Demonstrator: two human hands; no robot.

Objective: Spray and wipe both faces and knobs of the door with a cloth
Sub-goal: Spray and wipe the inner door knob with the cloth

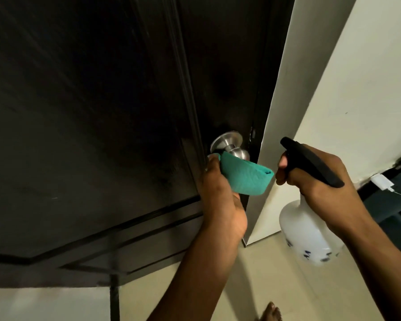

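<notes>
We take the door knob (236, 152) as our landmark: a brushed silver ball on a round silver plate, set near the right edge of the dark, almost black door (90, 135). The door's face is panelled, with raised mouldings running down just left of the knob and across below it, and its surface looks dull and streaky.

Touching the knob from below is our teal cloth (245, 176), folded into a thick pad with a quilted texture. Our left hand (222, 200) grips it, fingers curled round the fold, directly under the knob.

To the right of the knob, past the door's edge and in front of the pale wall (357, 89), our right hand (317, 179) is clamped on the spray bottle (308, 230); a finger curls over the trigger. Its black head points toward the knob, and its white, translucent body hangs below the hand, lower than the knob, with blurred blue markings.
</notes>
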